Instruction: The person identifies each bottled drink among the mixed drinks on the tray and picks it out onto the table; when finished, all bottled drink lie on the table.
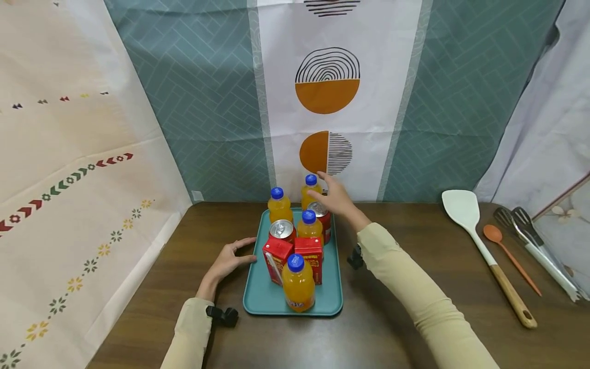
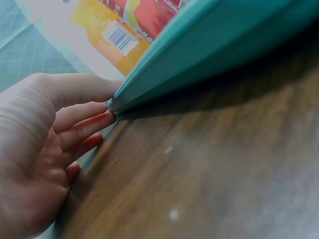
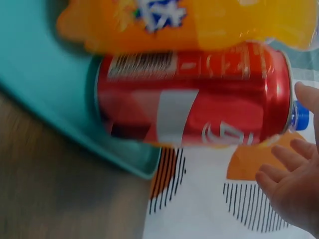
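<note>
A teal tray (image 1: 259, 300) holds several orange soda bottles with blue caps, two red soda cans and two red drink cartons. My left hand (image 1: 228, 261) touches the tray's left rim with thumb and fingertips; in the left wrist view, this hand (image 2: 45, 134) meets the rim with extended fingers. At the back right, my right hand (image 1: 336, 197) has its fingers spread beside an orange soda bottle (image 1: 307, 196), just above a red can (image 1: 326, 225). In the right wrist view, the right hand (image 3: 299, 174) is near the blue cap (image 3: 301, 117), behind the can (image 3: 224, 104); contact is unclear.
At the front of the tray stands another bottle (image 1: 298, 289), before the cartons (image 1: 310, 256). A white spatula (image 1: 463, 210), an orange spoon (image 1: 493, 234) and metal-handled black utensils (image 1: 525, 225) lie on the right of the wooden table (image 1: 378, 328). Patterned cloths (image 1: 216, 102) hang behind.
</note>
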`<state>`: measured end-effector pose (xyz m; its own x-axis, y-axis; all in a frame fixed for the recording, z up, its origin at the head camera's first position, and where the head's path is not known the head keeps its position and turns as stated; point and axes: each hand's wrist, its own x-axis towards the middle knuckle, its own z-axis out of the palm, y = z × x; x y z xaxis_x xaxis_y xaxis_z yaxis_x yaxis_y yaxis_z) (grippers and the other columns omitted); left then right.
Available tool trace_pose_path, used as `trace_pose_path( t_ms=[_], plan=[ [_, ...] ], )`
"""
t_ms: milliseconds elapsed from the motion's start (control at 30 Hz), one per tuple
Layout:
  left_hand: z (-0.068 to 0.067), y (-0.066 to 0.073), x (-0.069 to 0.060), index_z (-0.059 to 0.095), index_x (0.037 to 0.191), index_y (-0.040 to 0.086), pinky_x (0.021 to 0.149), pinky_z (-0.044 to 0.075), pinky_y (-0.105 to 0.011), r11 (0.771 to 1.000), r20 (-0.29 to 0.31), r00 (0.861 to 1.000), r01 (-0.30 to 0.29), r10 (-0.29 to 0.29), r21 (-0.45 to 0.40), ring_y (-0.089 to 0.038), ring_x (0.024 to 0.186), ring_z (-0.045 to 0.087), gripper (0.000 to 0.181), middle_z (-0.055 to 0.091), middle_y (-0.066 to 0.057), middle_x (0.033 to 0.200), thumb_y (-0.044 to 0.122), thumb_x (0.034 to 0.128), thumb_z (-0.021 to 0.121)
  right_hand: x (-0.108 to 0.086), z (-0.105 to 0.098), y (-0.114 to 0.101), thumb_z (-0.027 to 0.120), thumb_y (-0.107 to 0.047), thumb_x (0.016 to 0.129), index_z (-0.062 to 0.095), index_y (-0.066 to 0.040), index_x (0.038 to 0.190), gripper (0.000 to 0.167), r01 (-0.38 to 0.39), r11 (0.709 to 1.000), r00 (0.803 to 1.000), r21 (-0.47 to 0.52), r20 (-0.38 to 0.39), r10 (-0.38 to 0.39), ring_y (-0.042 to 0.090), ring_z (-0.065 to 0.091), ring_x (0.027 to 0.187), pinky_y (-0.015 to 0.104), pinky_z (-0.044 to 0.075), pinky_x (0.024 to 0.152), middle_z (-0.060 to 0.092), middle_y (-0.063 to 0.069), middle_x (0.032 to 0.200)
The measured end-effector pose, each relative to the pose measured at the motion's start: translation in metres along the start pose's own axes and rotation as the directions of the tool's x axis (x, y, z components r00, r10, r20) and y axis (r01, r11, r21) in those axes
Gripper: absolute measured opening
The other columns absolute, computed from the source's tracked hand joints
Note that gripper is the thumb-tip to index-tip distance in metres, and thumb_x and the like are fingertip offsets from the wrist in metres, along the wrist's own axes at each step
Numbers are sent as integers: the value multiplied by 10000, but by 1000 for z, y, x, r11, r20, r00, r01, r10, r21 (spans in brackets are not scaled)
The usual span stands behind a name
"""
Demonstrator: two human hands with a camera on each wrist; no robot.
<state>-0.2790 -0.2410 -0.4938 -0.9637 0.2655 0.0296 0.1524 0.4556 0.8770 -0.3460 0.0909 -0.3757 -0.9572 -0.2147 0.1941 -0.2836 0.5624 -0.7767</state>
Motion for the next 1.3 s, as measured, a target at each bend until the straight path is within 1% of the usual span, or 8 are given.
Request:
trace_pose_path(
  t_ms=[100, 233, 367, 600, 733, 1000, 1167, 1300],
  plan=[
    [0, 0, -1, 582, 1349, 72, 1151, 260, -626, 1000, -5, 1000, -4, 4, 3, -412, 1375, 407, 557, 504, -213, 1449, 166, 829, 754, 5, 7, 1, 611, -318, 950, 316, -55, 1502, 679, -40, 996, 999, 79, 5, 40, 356, 347, 1436, 535, 329, 1160, 379, 170, 1546],
    [0, 1, 0, 585, 1344, 66, 1145, 277, -617, 1000, -9, 1000, -6, 7, 5, -402, 1366, 418, 552, 524, -205, 1432, 164, 828, 756, 9, 12, 3, 608, -306, 954, 368, -71, 1471, 616, -108, 980, 994, 169, 3, 109, 362, 395, 1399, 529, 358, 1144, 425, 168, 1510],
    [-1, 0, 0, 582, 1344, 56, 1149, 269, -617, 1000, -12, 1000, -8, 8, 21, -406, 1375, 407, 548, 525, -208, 1431, 158, 833, 751, 11, 16, 4, 597, -296, 963, 424, -72, 1443, 558, -121, 971, 992, 207, -4, 125, 371, 429, 1367, 526, 375, 1133, 467, 178, 1467],
    [-2, 2, 0, 583, 1346, 67, 1152, 255, -625, 1000, -14, 1000, 6, -6, 16, -405, 1377, 403, 546, 526, -199, 1433, 172, 836, 748, 14, 17, 6, 579, -306, 973, 452, -79, 1438, 532, -137, 963, 989, 232, -27, 147, 369, 402, 1383, 529, 353, 1147, 449, 184, 1483],
    [-1, 1, 1, 590, 1338, 69, 1155, 263, -614, 1000, -20, 1000, 10, -10, 7, -400, 1369, 415, 545, 527, -202, 1431, 152, 825, 755, 13, 17, 3, 575, -306, 976, 439, -74, 1450, 545, -153, 964, 987, 216, -9, 159, 375, 401, 1384, 528, 356, 1146, 439, 190, 1489],
    [2, -1, -4, 588, 1345, 93, 1154, 268, -615, 999, -18, 999, 43, -44, -24, -393, 1366, 413, 543, 509, -193, 1450, 159, 830, 749, 13, 14, -3, 589, -212, 972, 474, -19, 1419, 500, -126, 966, 992, 226, 27, 123, 385, 457, 1331, 503, 395, 1122, 490, 211, 1429],
    [2, 0, -2, 572, 1357, 77, 1133, 300, -619, 1000, -1, 1000, 26, -26, -1, -406, 1342, 424, 545, 507, -208, 1446, 189, 849, 735, 16, 11, -3, 600, -168, 965, 516, 9, 1382, 461, -116, 972, 993, 204, 3, 118, 378, 526, 1285, 465, 438, 1092, 545, 216, 1385],
    [0, 0, -1, 577, 1355, 82, 1135, 301, -612, 1000, -8, 1000, 19, -19, 3, -399, 1337, 430, 542, 517, -201, 1438, 191, 849, 738, 16, 6, -9, 592, -172, 970, 505, 14, 1388, 466, -119, 972, 992, 204, -8, 123, 381, 536, 1278, 469, 449, 1081, 538, 218, 1402]
  ],
)
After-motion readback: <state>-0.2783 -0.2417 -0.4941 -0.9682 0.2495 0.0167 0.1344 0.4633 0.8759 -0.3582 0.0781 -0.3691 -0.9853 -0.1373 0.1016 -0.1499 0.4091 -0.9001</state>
